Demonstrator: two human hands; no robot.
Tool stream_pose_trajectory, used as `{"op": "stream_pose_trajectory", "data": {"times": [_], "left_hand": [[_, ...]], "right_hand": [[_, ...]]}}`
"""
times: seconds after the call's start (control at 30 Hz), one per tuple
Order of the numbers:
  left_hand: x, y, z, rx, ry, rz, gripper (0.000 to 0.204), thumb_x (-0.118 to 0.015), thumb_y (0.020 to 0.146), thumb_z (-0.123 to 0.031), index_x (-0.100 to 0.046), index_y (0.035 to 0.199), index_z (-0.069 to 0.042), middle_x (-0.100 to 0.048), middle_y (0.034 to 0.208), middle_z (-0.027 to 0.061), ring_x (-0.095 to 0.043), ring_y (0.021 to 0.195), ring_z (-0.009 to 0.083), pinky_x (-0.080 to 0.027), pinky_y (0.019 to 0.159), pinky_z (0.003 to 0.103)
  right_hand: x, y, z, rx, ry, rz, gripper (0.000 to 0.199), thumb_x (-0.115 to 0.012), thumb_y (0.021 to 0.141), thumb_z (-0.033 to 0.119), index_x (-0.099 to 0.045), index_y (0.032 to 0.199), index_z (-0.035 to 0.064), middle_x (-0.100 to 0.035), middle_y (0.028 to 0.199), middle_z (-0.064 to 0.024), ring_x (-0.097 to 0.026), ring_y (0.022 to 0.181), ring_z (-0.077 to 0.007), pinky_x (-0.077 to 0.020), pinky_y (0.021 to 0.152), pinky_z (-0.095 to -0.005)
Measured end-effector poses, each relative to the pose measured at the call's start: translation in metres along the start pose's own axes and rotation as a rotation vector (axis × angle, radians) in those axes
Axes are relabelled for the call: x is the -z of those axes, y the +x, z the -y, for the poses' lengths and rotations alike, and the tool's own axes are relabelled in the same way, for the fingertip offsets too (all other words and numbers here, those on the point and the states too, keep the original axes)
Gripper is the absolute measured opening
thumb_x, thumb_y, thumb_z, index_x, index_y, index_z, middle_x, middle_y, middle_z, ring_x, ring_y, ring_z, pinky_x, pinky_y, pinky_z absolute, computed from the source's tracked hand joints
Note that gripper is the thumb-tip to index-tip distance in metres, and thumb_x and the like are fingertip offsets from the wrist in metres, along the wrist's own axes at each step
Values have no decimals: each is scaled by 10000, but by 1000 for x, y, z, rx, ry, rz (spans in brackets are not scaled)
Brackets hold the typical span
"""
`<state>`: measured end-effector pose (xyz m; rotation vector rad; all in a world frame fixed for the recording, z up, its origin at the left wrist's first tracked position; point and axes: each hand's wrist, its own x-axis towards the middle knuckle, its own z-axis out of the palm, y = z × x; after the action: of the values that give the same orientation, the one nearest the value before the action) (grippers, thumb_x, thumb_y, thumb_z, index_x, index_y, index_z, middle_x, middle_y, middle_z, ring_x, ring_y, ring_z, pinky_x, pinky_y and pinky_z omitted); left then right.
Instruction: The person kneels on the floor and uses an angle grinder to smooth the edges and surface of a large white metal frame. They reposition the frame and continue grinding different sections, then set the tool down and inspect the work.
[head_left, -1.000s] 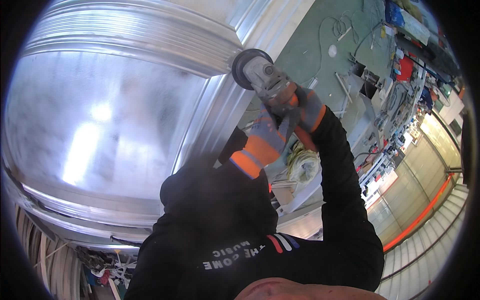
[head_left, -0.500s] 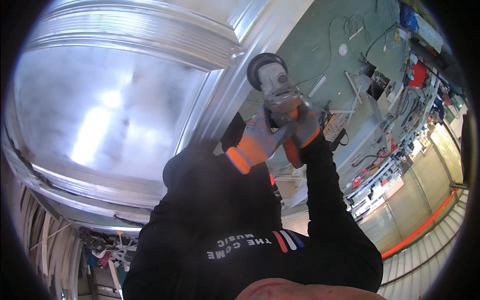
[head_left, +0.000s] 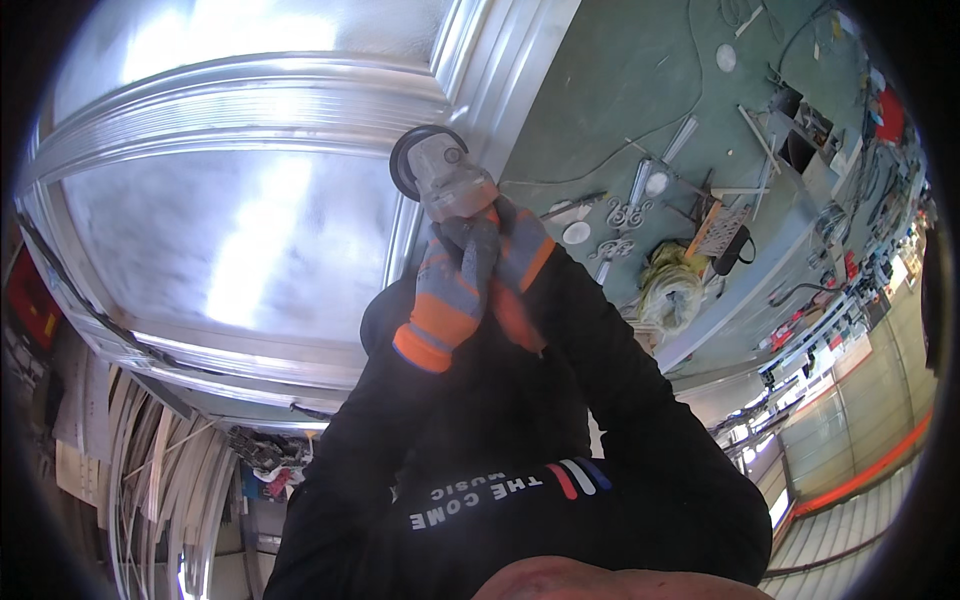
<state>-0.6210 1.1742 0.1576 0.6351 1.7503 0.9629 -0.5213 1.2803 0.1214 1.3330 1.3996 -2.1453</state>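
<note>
An angle grinder (head_left: 447, 178) with a grey head, a dark round disc (head_left: 404, 165) and an orange-red body is held in both my gloved hands. My left hand (head_left: 458, 272), in a grey and orange work glove, is closed round it just behind the head. Against it, my right hand (head_left: 522, 238) in a matching glove also grips the tool. The disc is over the inner moulding of a shiny silver metal panel (head_left: 240, 230), near where a ribbed crossbar (head_left: 270, 100) meets the side frame. Whether the disc touches the metal I cannot tell.
On the green floor (head_left: 590, 90) to the right lie a cable (head_left: 672, 125), scrolled metal ornaments (head_left: 628, 212), a yellowish plastic-wrapped roll (head_left: 672, 295) and a perforated plate (head_left: 718, 228). Long strips (head_left: 165, 470) are stacked at the lower left.
My hands and the grinder have moved left, from the panel's outer edge to the inner moulding beside the crossbar. The view has shifted, bringing more of the right-hand floor into sight.
</note>
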Motion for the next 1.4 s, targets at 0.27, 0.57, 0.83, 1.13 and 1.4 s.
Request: {"op": "stream_pose_trajectory", "data": {"times": [0.27, 0.57, 0.83, 1.13, 1.4], "left_hand": [[-26, 10, -14, 223, -270, -255, 349, -548, 910, -73, -579, 1252, -11, -604, 1079, 250, -602, 940, 442, -497, 759, 494], [-22, 13, -19, 192, -209, -158, 323, -518, 1004, -188, -550, 1264, 2, -600, 1150, 232, -597, 1027, 421, -481, 877, 446], [-27, 21, -21, 197, -181, -183, 323, -498, 1017, -236, -568, 1230, -4, -609, 1152, 225, -605, 1034, 369, -476, 890, 431], [-54, -5, -37, 250, -359, 32, 326, -541, 1002, -293, -602, 1182, -27, -635, 1113, 193, -622, 1039, 362, -482, 884, 417], [-16, -73, -81, 652, -583, 241, 336, -511, 1016, -129, -573, 1322, -4, -633, 1246, 112, -595, 1148, 225, -460, 1010, 338]], "right_hand": [[11, -2, 9, 59, -234, -66, 349, -676, 874, 219, -566, 1129, 7, -682, 1041, -221, -665, 1006, -393, -534, 850, -421], [21, 1, 3, 8, -148, 55, 455, -649, 926, 170, -531, 1332, 0, -640, 1250, -159, -605, 1167, -220, -489, 976, -346], [20, 6, 11, 83, -118, -33, 444, -716, 850, 288, -546, 1126, -15, -676, 1042, -239, -663, 1013, -402, -533, 855, -419], [54, -46, -1, -35, -85, -109, 637, -730, 851, 357, -506, 1328, 0, -650, 1202, -224, -629, 1167, -343, -513, 961, -400], [127, -151, -21, -333, -383, -144, 825, -784, 755, 542, -550, 1308, -23, -658, 1213, -222, -629, 1174, -337, -497, 975, -398]]}}
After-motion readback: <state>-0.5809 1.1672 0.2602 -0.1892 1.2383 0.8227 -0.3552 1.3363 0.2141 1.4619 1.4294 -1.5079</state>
